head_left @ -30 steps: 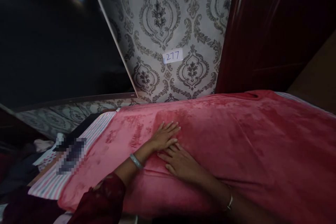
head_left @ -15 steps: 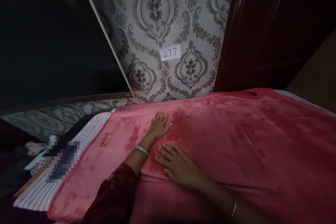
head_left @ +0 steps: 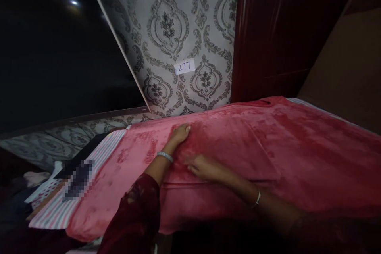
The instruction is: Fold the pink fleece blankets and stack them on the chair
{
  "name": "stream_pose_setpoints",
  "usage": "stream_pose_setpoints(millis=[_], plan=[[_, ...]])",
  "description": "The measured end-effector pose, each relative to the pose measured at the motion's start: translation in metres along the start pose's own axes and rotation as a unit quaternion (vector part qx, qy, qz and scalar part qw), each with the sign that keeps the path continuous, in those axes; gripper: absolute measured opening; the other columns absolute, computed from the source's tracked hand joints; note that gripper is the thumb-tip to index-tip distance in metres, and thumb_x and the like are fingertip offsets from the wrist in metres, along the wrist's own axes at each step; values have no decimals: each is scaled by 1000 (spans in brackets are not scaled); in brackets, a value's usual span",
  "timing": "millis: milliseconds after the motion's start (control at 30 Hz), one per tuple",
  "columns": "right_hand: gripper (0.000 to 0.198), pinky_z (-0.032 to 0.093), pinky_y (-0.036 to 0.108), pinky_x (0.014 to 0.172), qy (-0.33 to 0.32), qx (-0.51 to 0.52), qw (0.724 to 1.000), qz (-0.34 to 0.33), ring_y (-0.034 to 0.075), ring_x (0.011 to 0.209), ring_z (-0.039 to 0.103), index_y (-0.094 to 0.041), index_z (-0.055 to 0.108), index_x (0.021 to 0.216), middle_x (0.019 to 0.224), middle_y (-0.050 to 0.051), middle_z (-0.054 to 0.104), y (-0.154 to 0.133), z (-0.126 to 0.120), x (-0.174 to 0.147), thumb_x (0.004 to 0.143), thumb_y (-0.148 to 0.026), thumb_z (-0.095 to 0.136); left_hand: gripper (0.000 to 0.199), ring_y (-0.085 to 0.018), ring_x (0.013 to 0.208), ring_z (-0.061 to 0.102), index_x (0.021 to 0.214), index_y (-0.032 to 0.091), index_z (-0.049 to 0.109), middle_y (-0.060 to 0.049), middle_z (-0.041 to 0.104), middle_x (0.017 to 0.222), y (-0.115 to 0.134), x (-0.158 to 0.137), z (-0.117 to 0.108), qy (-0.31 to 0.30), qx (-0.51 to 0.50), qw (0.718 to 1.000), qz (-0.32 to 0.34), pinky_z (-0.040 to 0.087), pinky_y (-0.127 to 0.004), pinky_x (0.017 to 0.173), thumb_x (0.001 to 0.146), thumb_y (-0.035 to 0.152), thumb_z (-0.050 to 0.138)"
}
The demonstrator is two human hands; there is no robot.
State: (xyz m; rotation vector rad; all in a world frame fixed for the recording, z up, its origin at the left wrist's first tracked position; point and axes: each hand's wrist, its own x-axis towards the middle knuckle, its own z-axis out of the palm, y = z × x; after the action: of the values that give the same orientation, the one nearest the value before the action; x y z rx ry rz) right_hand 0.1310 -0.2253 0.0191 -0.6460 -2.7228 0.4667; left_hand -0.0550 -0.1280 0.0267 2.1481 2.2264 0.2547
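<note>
A pinkish-red plush blanket (head_left: 226, 143) lies spread out in front of me, with a folded layer under my hands. My left hand (head_left: 180, 133), below a pale bangle, is on the blanket's far left part. Its fingers are curled down into the plush and partly hidden, with the thumb towards the right. Nearer to me and to the right, my right hand (head_left: 204, 167) is low over the folded layer, close to its left edge. Motion smears its fingers, so their grip is unclear. A thin bangle circles the right wrist.
Striped cloth (head_left: 50, 214) shows beneath the blanket's left edge. A large dark screen (head_left: 65, 55) stands behind on the left. Patterned wallpaper (head_left: 166, 27) carries a paper label reading 277 (head_left: 184, 66). Dark red glossy furniture (head_left: 268, 39) rises at the back right.
Both hands lay flat with spread fingers before; now the left has curled its fingers and the right is blurred, slightly higher in view. The view has swung a little to the right.
</note>
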Motion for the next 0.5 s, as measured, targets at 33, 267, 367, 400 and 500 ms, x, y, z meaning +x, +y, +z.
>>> stream_pose_setpoints(millis=[33, 267, 367, 400, 500], plan=[[39, 49, 32, 97, 13, -5, 999, 37, 21, 104, 68, -20, 72, 121, 115, 7, 75, 2, -10, 4, 99, -19, 40, 55, -20, 144, 45, 152, 18, 45, -11, 48, 156, 3, -2, 2, 15, -10, 1000, -5, 33, -38, 119, 106, 35, 21], [58, 13, 56, 124, 57, -103, 975, 187, 29, 153, 24, -12, 42, 154, 162, 13, 37, 36, -10, 45, 97, -19, 37, 51, -23, 145, 43, 147, 14, 52, -13, 52, 153, 24, -32, 32, 79, -17, 996, -41, 26, -45, 124, 103, 24, 26], [59, 13, 57, 123, 36, -114, 972, 204, 29, 154, 21, -14, 37, 157, 164, 10, 32, 57, 5, 42, 100, -29, 35, 51, -26, 146, 41, 145, 12, 54, -16, 51, 153, 29, -39, 37, 87, -9, 995, -39, 23, -49, 125, 101, 24, 31], [60, 14, 56, 123, 36, -118, 968, 218, 29, 154, 21, -14, 36, 157, 165, 10, 31, 64, 7, 36, 101, -34, 35, 51, -26, 146, 41, 145, 12, 53, -16, 51, 153, 30, -39, 37, 87, -7, 995, -38, 23, -49, 125, 101, 24, 31], [63, 15, 55, 123, 39, -144, 945, 290, 30, 154, 21, -13, 37, 157, 165, 12, 29, 90, 0, 5, 102, -44, 34, 51, -26, 147, 40, 147, 14, 52, -15, 50, 154, 31, -38, 35, 80, -1, 996, -42, 24, -48, 125, 102, 27, 31]])
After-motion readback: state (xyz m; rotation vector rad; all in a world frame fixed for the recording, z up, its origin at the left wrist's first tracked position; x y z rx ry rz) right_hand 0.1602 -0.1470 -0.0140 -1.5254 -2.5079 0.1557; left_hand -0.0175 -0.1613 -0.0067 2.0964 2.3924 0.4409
